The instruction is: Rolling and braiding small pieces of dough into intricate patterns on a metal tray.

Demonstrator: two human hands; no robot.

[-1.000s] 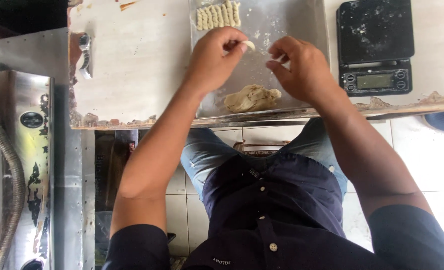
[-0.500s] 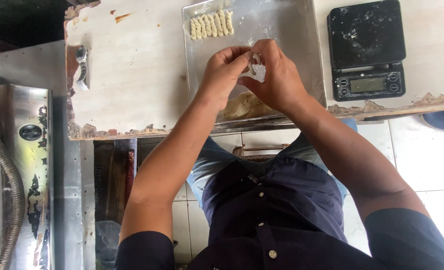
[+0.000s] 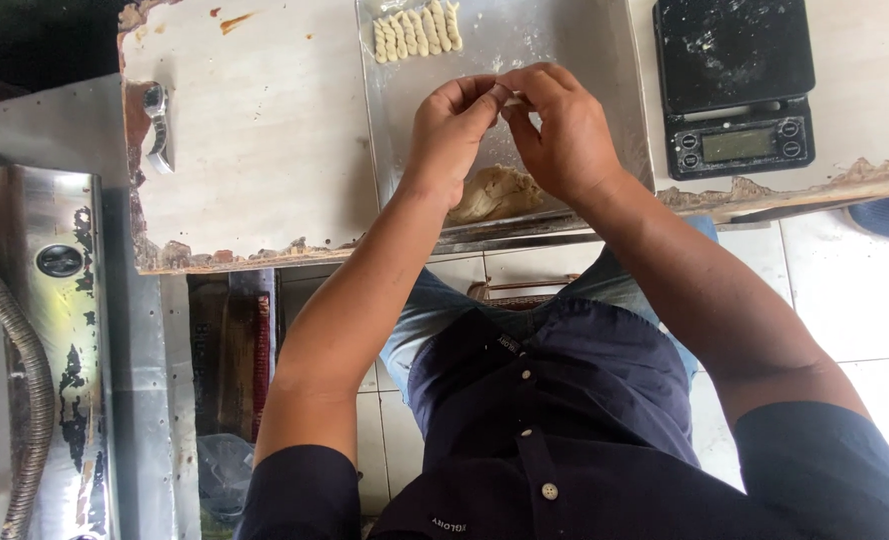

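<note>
We see our left hand [image 3: 452, 125] and right hand [image 3: 565, 125] meet above the metal tray [image 3: 605, 60], fingertips pinching one small dough piece [image 3: 513, 100] between them. Seven twisted dough pieces [image 3: 417, 32] line the tray's far edge; one dough lump [image 3: 495, 192] sits at its near edge. One black scale [image 3: 735, 85] stands right of the tray.

bare tray [image 3: 585, 60] right of dough twists [image 3: 417, 30], dough lump [image 3: 495, 192] near edge, scale [image 3: 735, 85] blocking right
</note>
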